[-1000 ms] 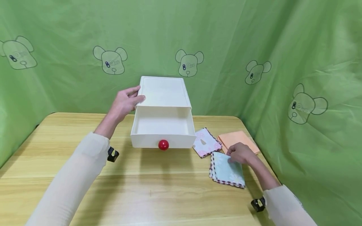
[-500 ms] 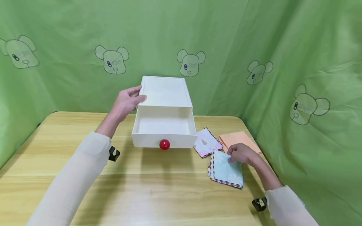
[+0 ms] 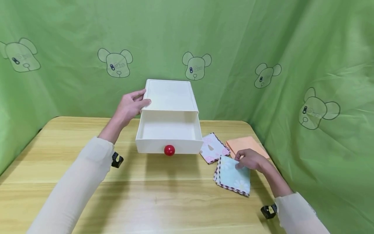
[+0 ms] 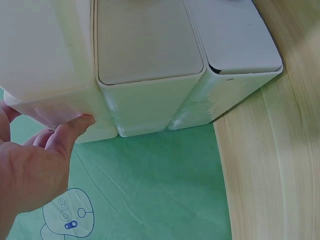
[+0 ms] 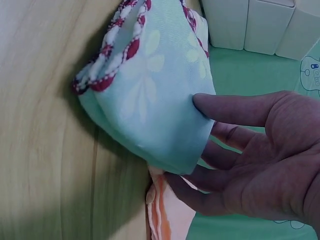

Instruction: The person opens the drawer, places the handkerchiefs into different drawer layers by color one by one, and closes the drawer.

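Note:
My left hand (image 3: pixel 130 105) grips the left side of a white drawer cabinet (image 3: pixel 170 96), its thumb on the top. The left wrist view shows the cabinet as a stack of three white units, the middle drawer front (image 4: pixel 150 40) closed. The uppermost drawer (image 3: pixel 152 146) is pulled out, with a bare inside and a red round knob (image 3: pixel 169 150). To the right, my right hand (image 3: pixel 249 159) pinches a folded light-blue handkerchief (image 3: pixel 233 177) by its edge, thumb on its printed face. In the right wrist view the handkerchief (image 5: pixel 150 100) hangs tilted, its checked red-and-white border facing away from the palm.
Behind the right hand lie a folded pink-and-white handkerchief (image 3: pixel 211 148) and a folded peach cloth (image 3: pixel 245 144), both on the wooden table (image 3: pixel 175 201). A green curtain (image 3: pixel 228 35) with printed bear heads closes off the back and sides.
The light-blue handkerchief's near edge has swung slightly left in my right hand's pinch. My left hand stays on the cabinet, and the drawer remains pulled out.

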Demonstrator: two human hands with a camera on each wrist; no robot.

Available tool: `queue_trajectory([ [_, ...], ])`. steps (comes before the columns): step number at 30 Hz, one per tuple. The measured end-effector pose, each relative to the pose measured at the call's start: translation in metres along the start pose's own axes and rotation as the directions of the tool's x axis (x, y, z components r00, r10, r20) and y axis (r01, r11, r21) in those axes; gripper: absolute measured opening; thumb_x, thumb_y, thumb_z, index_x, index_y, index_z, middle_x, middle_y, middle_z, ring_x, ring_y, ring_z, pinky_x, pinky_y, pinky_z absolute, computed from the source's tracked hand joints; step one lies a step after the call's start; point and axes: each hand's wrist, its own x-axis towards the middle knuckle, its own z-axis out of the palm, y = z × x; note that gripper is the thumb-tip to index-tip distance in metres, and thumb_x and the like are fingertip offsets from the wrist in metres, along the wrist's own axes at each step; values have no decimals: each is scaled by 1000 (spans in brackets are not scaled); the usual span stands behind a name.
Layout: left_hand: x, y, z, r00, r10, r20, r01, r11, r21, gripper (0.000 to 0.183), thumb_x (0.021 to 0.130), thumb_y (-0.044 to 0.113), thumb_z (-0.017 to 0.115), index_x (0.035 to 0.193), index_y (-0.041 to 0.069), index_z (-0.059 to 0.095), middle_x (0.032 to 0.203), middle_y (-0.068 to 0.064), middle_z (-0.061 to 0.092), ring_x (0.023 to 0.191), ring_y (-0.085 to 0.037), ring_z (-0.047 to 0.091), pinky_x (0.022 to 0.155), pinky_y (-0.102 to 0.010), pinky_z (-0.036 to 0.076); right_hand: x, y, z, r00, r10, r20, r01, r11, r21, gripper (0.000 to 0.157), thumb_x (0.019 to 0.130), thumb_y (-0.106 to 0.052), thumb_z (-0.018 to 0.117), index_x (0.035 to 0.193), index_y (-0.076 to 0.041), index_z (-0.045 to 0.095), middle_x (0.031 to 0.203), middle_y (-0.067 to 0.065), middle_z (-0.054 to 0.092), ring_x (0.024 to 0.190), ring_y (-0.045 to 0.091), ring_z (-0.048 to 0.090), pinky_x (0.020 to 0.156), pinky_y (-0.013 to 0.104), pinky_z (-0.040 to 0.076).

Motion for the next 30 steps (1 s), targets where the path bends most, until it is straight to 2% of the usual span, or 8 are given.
queue_trajectory([
  [7,0,0,1,1000,3,-5,-3,1000,1,69,97,22,69,157,22,36,167,-2,29,143,-15,45,58,-16,44,-2,3,-1,1000,7,5,-7,1000,6,17,82,-6,73,96,0,65,95,12,55,81,23,46,64,32,37],
  [14,1,0,0,1000,6,-3,-6,1000,-2,68,98,22,68,158,22,35,167,-1,29,133,-15,51,57,-16,43,-2,5,-6,1000,-18,-3,18,1000,-13,23,82,-9,77,103,0,73,108,18,66,90,25,53,68,31,43],
  [17,1,0,0,1000,10,-1,-10,1000,1,68,98,23,68,158,22,35,167,-2,30,132,-16,52,58,-16,44,-2,5,-9,1000,-26,-2,26,1000,-6,24,81,-10,79,102,0,74,106,17,67,88,23,53,67,31,44],
  [19,1,0,0,1000,6,1,-6,1000,8,69,98,23,68,158,22,35,167,-1,29,137,-16,50,59,-16,45,-3,5,-11,1000,-17,4,17,1000,9,24,80,-11,80,101,0,74,105,15,67,85,21,55,67,31,45],
  [24,-1,0,0,1000,1,0,-1,1000,17,69,98,23,68,158,22,34,167,-1,28,143,-16,45,61,-17,45,-6,-1,-19,999,1,41,-5,996,92,29,81,-13,80,105,1,73,99,11,69,76,17,62,65,32,51],
  [28,-1,0,-1,1000,5,-1,-5,1000,12,69,98,23,68,158,22,34,167,-1,29,140,-15,47,61,-17,45,-8,-8,-27,997,-10,77,-1,990,142,33,83,-14,79,110,3,71,92,9,71,72,16,66,64,33,55],
  [30,-1,0,-1,1000,9,-1,-9,1000,10,69,98,23,68,158,21,34,167,-2,29,139,-16,48,60,-16,44,-9,-12,-32,997,-19,72,9,991,136,34,83,-16,80,110,2,71,90,7,72,73,15,66,66,31,55],
])
